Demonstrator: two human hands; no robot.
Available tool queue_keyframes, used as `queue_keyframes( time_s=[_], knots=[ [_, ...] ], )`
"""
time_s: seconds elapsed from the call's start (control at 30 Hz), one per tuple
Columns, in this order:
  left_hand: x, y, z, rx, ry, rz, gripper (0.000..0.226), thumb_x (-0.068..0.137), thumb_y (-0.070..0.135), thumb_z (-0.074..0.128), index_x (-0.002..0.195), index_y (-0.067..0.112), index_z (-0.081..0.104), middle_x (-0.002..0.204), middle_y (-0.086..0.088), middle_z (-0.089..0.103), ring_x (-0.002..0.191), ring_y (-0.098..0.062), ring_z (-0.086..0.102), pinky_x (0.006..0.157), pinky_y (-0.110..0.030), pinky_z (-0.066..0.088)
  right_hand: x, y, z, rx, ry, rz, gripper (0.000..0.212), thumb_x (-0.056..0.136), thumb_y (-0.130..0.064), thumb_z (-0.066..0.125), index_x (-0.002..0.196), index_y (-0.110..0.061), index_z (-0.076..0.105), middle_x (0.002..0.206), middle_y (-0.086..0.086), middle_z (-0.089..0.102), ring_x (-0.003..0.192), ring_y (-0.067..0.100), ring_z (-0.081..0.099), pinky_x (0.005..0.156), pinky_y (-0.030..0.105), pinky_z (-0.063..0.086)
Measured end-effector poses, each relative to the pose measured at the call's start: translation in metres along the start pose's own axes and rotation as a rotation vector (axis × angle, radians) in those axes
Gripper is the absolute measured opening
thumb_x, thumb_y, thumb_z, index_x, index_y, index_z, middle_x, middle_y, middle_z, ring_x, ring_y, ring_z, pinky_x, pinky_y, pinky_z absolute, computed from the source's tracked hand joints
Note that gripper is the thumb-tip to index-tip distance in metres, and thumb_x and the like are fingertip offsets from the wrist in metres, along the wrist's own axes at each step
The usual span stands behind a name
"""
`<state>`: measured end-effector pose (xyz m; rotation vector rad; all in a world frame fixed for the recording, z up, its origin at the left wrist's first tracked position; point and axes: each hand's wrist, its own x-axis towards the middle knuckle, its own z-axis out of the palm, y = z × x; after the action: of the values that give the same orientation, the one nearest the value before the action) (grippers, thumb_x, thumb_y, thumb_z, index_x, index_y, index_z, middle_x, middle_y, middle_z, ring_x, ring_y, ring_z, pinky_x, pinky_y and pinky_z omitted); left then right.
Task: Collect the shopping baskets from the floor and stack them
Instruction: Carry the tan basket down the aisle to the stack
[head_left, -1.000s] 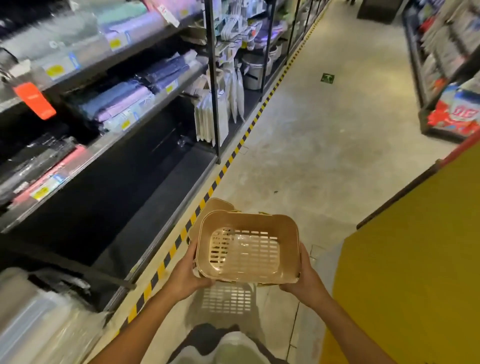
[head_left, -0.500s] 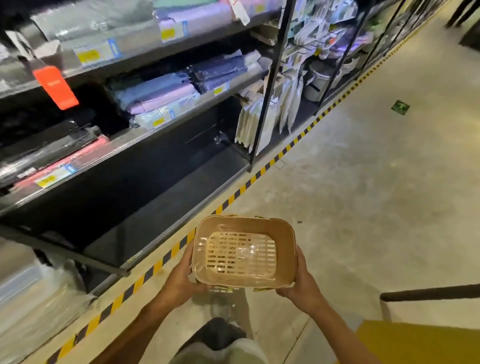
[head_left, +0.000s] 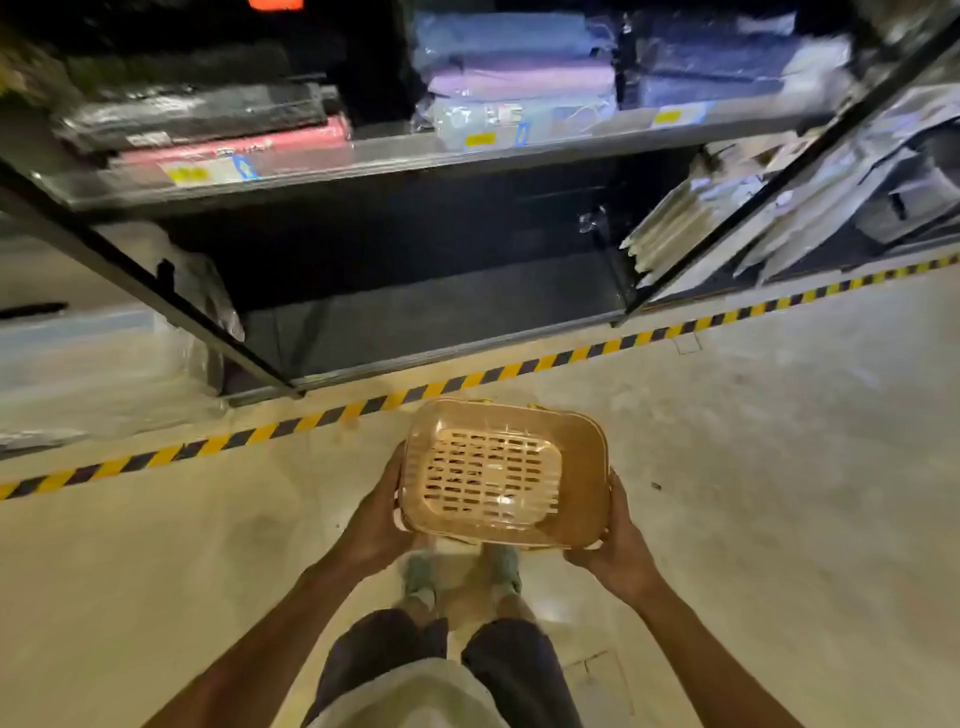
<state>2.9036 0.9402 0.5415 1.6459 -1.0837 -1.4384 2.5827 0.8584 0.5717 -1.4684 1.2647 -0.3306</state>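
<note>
- Swung round since a second ago: then looking down the aisle with shelving at the left, now squarely facing the shelf unit (head_left: 467, 150), with its dark bottom bay straight ahead beyond the striped floor tape (head_left: 322, 415).
- Same carry as before: tan basket (head_left: 501, 473) held between both hands, off the floor (head_left: 753, 467) and above the feet.
- Left hand (head_left: 382, 512) curled round the basket's left end, palm on the wall, fingertips hidden beneath.
- Right hand (head_left: 618, 548) cupped under the right near corner, thumb up the side; clamped on the basket too.
- Held mouth up, slotted bottom visible through the opening, slightly tipped toward the right hand's side.
- Long axis running hand to hand, across the body and roughly parallel to the floor tape and the shelf front.
- Second rim edge peeking out at the near lower corners, so probably more than one basket nested; count not clear.
- Both hands equally near, one at each short end; neither free for another pick.
- Bottom bay lying straight forward of and lower than the hands, just past the tape; likely the set-down spot, though no stack or loose basket visible there.
- Judged next: lean and lower forward, keeping the long axis parallel to the shelf front, clear of the slanted upright (head_left: 171, 301) forward-left of the left hand.
</note>
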Motion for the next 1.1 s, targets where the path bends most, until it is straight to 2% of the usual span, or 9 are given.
queue_keyframes(
  time_s=[0.07, 0.17, 0.3, 0.4, 0.57, 0.73, 0.83, 0.97, 1.1],
  knots=[
    [0.007, -0.012, 0.011, -0.021, 0.062, 0.036, 0.107, 0.075, -0.014, 0.079, 0.15, 0.034, 0.019, 0.139, 0.023, 0.057, 0.126, 0.001, 0.056, 0.09, -0.014, 0.053, 0.025, 0.008, -0.003, -0.034, -0.084, 0.012, 0.11, 0.07, 0.016, 0.08, 0.148, -0.031, 0.017, 0.129, -0.019, 0.054, 0.119, -0.003, 0.057, 0.079, 0.009, 0.051],
    [0.021, -0.036, 0.023, -0.075, 0.123, -0.053, 0.111, 0.068, -0.005, 0.087, 0.15, 0.031, 0.019, 0.141, 0.032, 0.05, 0.129, 0.005, 0.051, 0.09, -0.009, 0.049, 0.069, 0.035, -0.005, -0.051, -0.175, 0.027, 0.11, 0.07, 0.017, 0.08, 0.153, -0.01, 0.012, 0.135, -0.029, 0.052, 0.126, -0.004, 0.052, 0.084, 0.01, 0.051],
    [0.042, -0.082, 0.041, -0.073, 0.211, -0.103, 0.116, 0.068, -0.006, 0.087, 0.153, 0.031, 0.017, 0.139, 0.028, 0.053, 0.131, -0.002, 0.052, 0.095, -0.02, 0.052, 0.119, 0.072, -0.001, -0.075, -0.232, -0.017, 0.118, 0.07, -0.014, 0.087, 0.151, -0.049, 0.009, 0.136, -0.042, 0.041, 0.125, -0.014, 0.046, 0.079, 0.004, 0.048],
    [0.057, -0.105, 0.057, -0.091, 0.264, -0.175, 0.121, 0.067, 0.002, 0.09, 0.157, 0.028, 0.014, 0.14, 0.028, 0.051, 0.133, -0.006, 0.05, 0.105, -0.03, 0.05, 0.152, 0.102, 0.003, -0.117, -0.278, -0.009, 0.115, 0.071, -0.007, 0.086, 0.151, -0.046, 0.013, 0.136, -0.041, 0.043, 0.124, -0.013, 0.048, 0.077, 0.007, 0.051],
    [0.078, -0.13, 0.074, -0.092, 0.337, -0.216, 0.124, 0.066, 0.022, 0.094, 0.156, 0.047, 0.012, 0.144, 0.032, 0.046, 0.132, 0.005, 0.048, 0.094, -0.006, 0.046, 0.187, 0.137, 0.005, 0.004, -0.319, 0.042, 0.107, 0.074, -0.022, 0.085, 0.15, -0.052, 0.015, 0.134, -0.04, 0.046, 0.12, -0.016, 0.049, 0.069, 0.007, 0.051],
    [0.091, -0.154, 0.082, -0.071, 0.336, -0.221, 0.126, 0.065, 0.028, 0.092, 0.157, 0.047, 0.008, 0.144, 0.033, 0.045, 0.132, 0.007, 0.047, 0.094, -0.002, 0.043, 0.203, 0.158, 0.007, -0.017, -0.346, 0.052, 0.107, 0.07, -0.036, 0.085, 0.151, -0.048, 0.016, 0.129, -0.039, 0.05, 0.118, -0.013, 0.053, 0.07, 0.012, 0.054],
    [0.098, -0.168, 0.085, -0.065, 0.313, -0.227, 0.125, 0.068, 0.017, 0.092, 0.158, 0.042, 0.009, 0.146, 0.025, 0.046, 0.134, -0.002, 0.048, 0.098, -0.009, 0.045, 0.208, 0.164, 0.01, -0.058, -0.329, 0.022, 0.104, 0.071, -0.031, 0.085, 0.151, -0.042, 0.019, 0.133, -0.037, 0.048, 0.122, -0.009, 0.052, 0.074, 0.01, 0.052],
    [0.108, -0.188, 0.09, -0.076, 0.276, -0.246, 0.121, 0.07, 0.004, 0.089, 0.157, 0.04, 0.013, 0.142, 0.021, 0.05, 0.134, -0.006, 0.049, 0.095, -0.011, 0.048, 0.214, 0.169, 0.022, -0.094, -0.301, -0.021, 0.095, 0.073, -0.018, 0.085, 0.141, -0.056, 0.03, 0.132, -0.033, 0.051, 0.123, -0.003, 0.055, 0.075, 0.01, 0.053],
    [0.115, -0.2, 0.094, -0.056, 0.234, -0.325, 0.12, 0.064, 0.005, 0.085, 0.136, 0.074, 0.019, 0.128, 0.045, 0.048, 0.124, 0.017, 0.045, 0.085, 0.0, 0.044, 0.216, 0.195, 0.033, -0.182, -0.326, 0.142, 0.106, 0.071, -0.009, 0.085, 0.127, -0.071, 0.021, 0.122, -0.041, 0.045, 0.113, 0.001, 0.056, 0.063, 0.009, 0.052]
  ],
)
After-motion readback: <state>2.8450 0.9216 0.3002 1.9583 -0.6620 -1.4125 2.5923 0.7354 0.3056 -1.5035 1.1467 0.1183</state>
